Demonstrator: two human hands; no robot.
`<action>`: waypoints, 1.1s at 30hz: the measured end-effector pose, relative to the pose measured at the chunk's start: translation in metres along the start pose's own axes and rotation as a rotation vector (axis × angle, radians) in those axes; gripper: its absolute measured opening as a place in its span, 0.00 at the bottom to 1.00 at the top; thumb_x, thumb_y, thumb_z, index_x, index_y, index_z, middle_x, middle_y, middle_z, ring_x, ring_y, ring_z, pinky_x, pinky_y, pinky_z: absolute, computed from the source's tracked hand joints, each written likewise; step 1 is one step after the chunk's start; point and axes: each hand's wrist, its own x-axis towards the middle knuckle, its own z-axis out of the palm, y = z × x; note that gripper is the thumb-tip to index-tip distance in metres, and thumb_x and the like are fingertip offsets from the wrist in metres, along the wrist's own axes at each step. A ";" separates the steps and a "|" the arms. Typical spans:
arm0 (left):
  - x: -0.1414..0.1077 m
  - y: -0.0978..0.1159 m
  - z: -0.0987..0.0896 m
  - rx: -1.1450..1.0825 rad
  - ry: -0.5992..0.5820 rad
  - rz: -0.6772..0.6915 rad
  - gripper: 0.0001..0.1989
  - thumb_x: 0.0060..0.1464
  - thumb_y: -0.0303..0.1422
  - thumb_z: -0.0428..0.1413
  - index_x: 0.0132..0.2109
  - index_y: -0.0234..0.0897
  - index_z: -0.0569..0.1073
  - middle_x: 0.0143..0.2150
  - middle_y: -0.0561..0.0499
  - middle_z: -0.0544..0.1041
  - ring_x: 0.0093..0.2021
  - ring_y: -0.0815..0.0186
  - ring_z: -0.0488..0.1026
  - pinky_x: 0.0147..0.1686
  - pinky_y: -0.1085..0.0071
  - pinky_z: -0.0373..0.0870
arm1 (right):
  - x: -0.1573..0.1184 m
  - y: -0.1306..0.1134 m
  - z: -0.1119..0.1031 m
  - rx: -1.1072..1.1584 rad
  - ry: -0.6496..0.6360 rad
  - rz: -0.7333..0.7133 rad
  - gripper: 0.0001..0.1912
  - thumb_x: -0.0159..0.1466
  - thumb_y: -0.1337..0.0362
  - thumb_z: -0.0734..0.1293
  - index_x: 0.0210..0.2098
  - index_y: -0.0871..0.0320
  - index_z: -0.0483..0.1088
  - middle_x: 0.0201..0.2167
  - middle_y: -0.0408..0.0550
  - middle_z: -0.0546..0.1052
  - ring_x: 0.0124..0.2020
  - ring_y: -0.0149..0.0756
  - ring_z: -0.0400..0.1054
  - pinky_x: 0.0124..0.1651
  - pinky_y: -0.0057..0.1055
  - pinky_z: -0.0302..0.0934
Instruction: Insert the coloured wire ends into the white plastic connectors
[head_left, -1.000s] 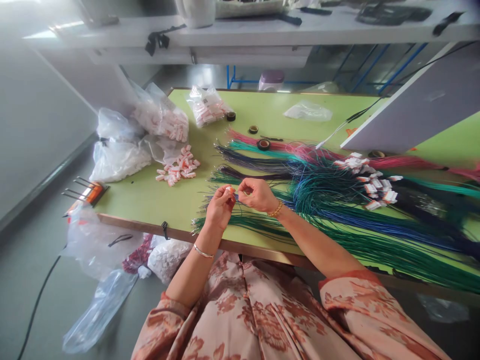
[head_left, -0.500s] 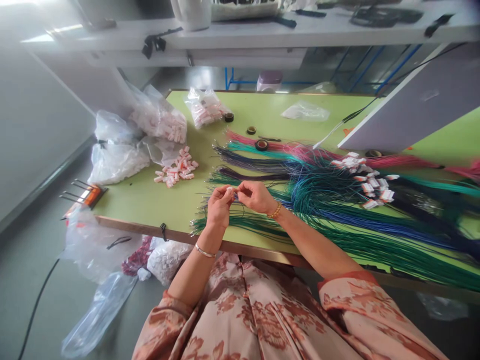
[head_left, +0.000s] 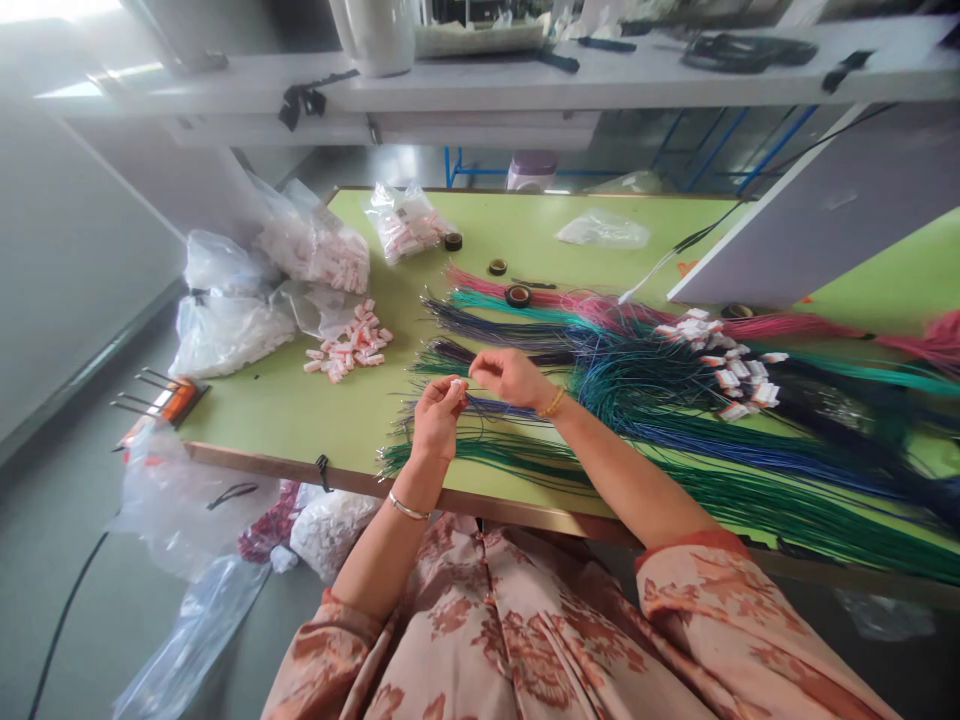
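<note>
My left hand (head_left: pixel 436 418) is closed in a pinch around a small white connector housing (head_left: pixel 457 387), above the near part of the green table. A thin dark wire appears to trail from it. Just to the right and slightly higher, my right hand (head_left: pixel 514 380) has its fingertips together; whatever they hold is too small to see. Beneath and beside both hands lie bundles of wires: dark purple wires (head_left: pixel 517 350), blue wires (head_left: pixel 517 408) and green wires (head_left: pixel 510 447), their metal-tipped ends pointing left.
Loose orange-and-white connectors (head_left: pixel 349 345) lie left of the hands, by filled plastic bags (head_left: pixel 232 330). White-ended finished wires (head_left: pixel 724 365) are heaped at right. Black tape rolls (head_left: pixel 517 296) sit behind the wires. A shelf (head_left: pixel 465 92) spans the back; an orange pronged holder (head_left: pixel 176 400) stands at the left edge.
My right hand has drawn slightly up and away from the left, widening the gap between their fingertips. The left hand keeps its pinch on the connector housing. The whole view has shifted slightly.
</note>
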 end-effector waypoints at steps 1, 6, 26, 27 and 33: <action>0.001 0.000 -0.001 -0.005 -0.004 -0.003 0.14 0.39 0.32 0.69 0.33 0.34 0.75 0.30 0.53 0.76 0.27 0.76 0.67 0.32 0.75 0.65 | 0.011 0.008 -0.007 -0.034 0.036 0.025 0.10 0.60 0.62 0.62 0.32 0.60 0.73 0.26 0.44 0.76 0.26 0.29 0.64 0.31 0.25 0.57; 0.004 -0.002 -0.007 -0.006 -0.018 -0.048 0.12 0.42 0.32 0.68 0.34 0.34 0.74 0.31 0.52 0.75 0.28 0.75 0.67 0.32 0.74 0.64 | 0.061 0.051 -0.017 -0.473 0.113 0.262 0.07 0.58 0.66 0.66 0.32 0.58 0.76 0.33 0.49 0.79 0.33 0.35 0.69 0.36 0.28 0.58; 0.007 -0.002 -0.016 -0.054 -0.033 -0.106 0.14 0.39 0.32 0.69 0.33 0.33 0.75 0.31 0.52 0.76 0.28 0.75 0.67 0.31 0.76 0.63 | 0.070 0.076 -0.012 -0.705 -0.064 0.237 0.13 0.67 0.65 0.57 0.40 0.57 0.73 0.41 0.52 0.77 0.37 0.38 0.67 0.35 0.30 0.52; 0.007 -0.001 -0.016 -0.053 -0.036 -0.105 0.13 0.40 0.32 0.69 0.33 0.33 0.75 0.31 0.51 0.76 0.28 0.75 0.67 0.31 0.76 0.63 | 0.070 0.076 -0.013 -0.713 -0.050 0.218 0.13 0.67 0.65 0.57 0.41 0.58 0.73 0.40 0.54 0.77 0.37 0.38 0.67 0.34 0.31 0.51; 0.007 0.000 -0.016 -0.058 -0.028 -0.093 0.13 0.40 0.31 0.68 0.33 0.33 0.75 0.31 0.51 0.75 0.27 0.75 0.66 0.31 0.75 0.63 | 0.070 0.076 -0.022 -0.693 0.043 0.195 0.13 0.67 0.64 0.57 0.42 0.60 0.72 0.36 0.55 0.77 0.31 0.38 0.66 0.32 0.31 0.49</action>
